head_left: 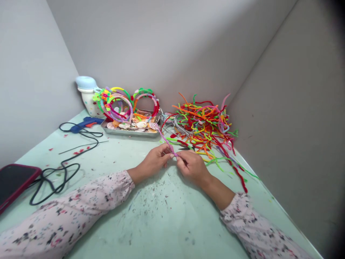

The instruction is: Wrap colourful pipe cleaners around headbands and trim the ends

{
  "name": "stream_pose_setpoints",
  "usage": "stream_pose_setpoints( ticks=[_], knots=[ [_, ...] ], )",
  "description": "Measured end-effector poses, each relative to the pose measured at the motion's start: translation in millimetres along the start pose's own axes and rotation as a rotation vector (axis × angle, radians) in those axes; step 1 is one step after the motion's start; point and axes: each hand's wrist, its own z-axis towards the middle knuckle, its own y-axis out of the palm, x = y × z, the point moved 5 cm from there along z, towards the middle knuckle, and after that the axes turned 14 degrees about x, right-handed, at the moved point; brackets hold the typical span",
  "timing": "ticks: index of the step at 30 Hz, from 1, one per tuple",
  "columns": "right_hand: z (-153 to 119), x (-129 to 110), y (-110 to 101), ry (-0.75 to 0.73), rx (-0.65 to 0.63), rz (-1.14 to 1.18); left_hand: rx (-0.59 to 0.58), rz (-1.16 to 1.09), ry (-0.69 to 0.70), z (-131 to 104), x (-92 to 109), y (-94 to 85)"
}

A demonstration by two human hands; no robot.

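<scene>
Floral sleeves (72, 208) enter from seven and five o'clock; left hand (151, 162) and right hand (195, 167) pinch purple fuzzy wire (171, 147) closely, probably for control.

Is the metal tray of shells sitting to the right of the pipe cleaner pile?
No, the metal tray sits left of the pipe cleaner pile.

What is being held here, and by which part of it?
A purple pipe cleaner, pinched by its lower end between the fingertips of the left hand and right hand; its other end rises free.
</scene>
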Motion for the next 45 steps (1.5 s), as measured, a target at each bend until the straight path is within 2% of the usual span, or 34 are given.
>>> stream_pose_setpoints(
  ticks=[5,32,45],
  knots=[
    [-0.3,-0.2,0.2,-0.012,-0.004,-0.007,-0.045,-0.042,-0.030,0.7,-1.2,2.1],
    [0.3,-1.0,0.6,0.038,-0.019,0.032,-0.071,-0.018,-0.023,-1.5,5.0,1.8],
    [-0.7,-3.5,2.4,-0.014,-0.056,0.009,-0.064,-0.064,-0.058,-2.4,5.1,2.0]
  ],
)
